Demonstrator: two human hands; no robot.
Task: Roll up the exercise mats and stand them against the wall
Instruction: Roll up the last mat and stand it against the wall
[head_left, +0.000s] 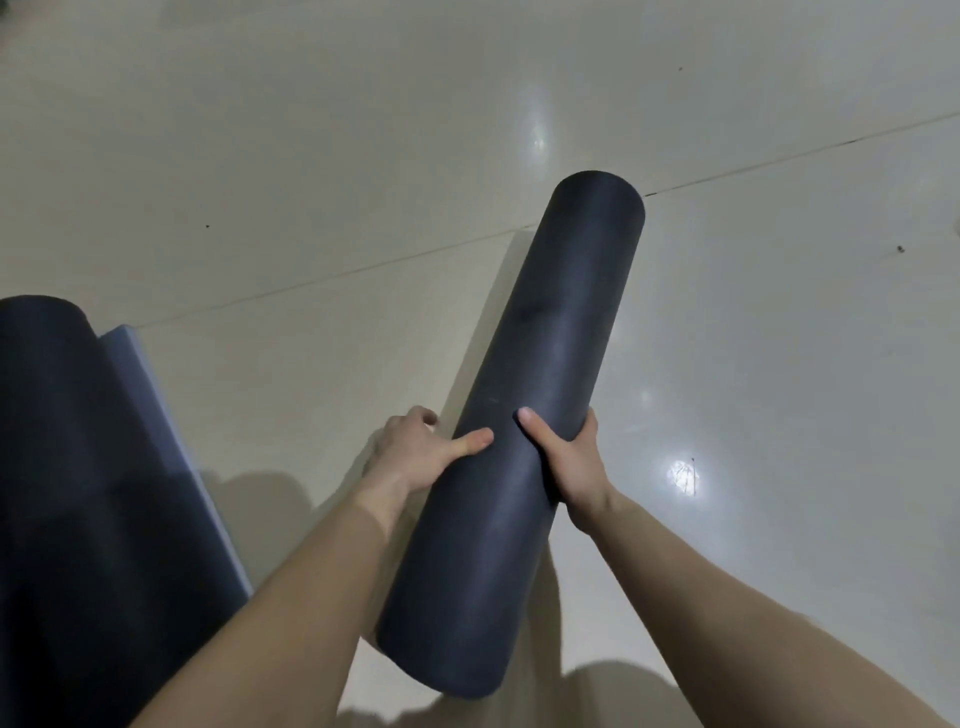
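Observation:
A dark rolled exercise mat (550, 332) is held above the floor, slanting from lower centre up to the right. My left hand (415, 454) grips its left side, thumb lying on top. My right hand (569, 462) grips the right side, thumb on top and fingers wrapped beneath. A second dark mat (78, 493) lies at the left, partly rolled, with a paler blue-grey underside showing along its right edge.
The floor is glossy pale tile (311, 156) with dark grout lines running diagonally and bright light reflections at the right. Shadows fall on the tiles near the bottom edge. No wall is visible.

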